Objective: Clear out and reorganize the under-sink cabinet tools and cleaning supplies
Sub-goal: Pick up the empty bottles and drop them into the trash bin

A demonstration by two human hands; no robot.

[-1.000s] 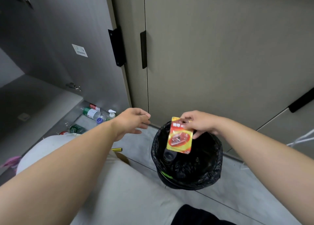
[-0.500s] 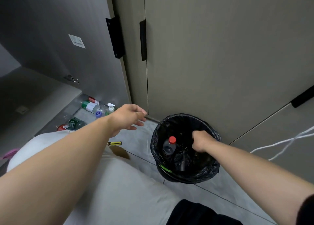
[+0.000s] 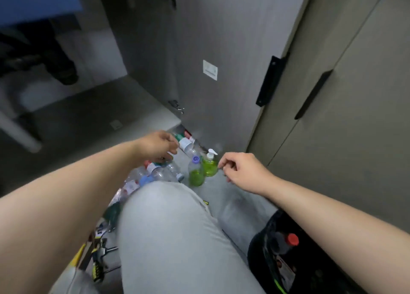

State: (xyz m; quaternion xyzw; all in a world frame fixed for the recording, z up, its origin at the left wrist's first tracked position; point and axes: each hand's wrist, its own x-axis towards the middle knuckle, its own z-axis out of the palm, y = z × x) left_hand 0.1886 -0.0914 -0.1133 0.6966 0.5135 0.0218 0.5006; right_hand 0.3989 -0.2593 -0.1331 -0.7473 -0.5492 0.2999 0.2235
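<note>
Several plastic bottles lie and stand on the floor in front of the open cabinet. Among them are a green pump bottle (image 3: 209, 168), a purple-capped bottle of green liquid (image 3: 195, 175), clear empties (image 3: 163, 174) and a white-labelled bottle (image 3: 185, 144). My left hand (image 3: 158, 147) hovers over the lying bottles with its fingers loosely curled downward; no grip shows. My right hand (image 3: 243, 171) hangs just right of the pump bottle, loosely curled and holding nothing. The black-lined bin (image 3: 264, 240) stands at the lower right with a red-capped bottle (image 3: 291, 239) and a packet inside.
My grey-trousered knee (image 3: 170, 231) fills the middle foreground and hides part of the floor. Yellow-and-black hand tools (image 3: 98, 258) lie at the lower left. The open cabinet door (image 3: 199, 49) stands behind the bottles. Closed doors with black handles (image 3: 312, 94) are on the right.
My right hand dropped the red-and-yellow packet into the bin and has come out empty. My view has swung left, and both hands have moved towards the bottles by the cabinet.
</note>
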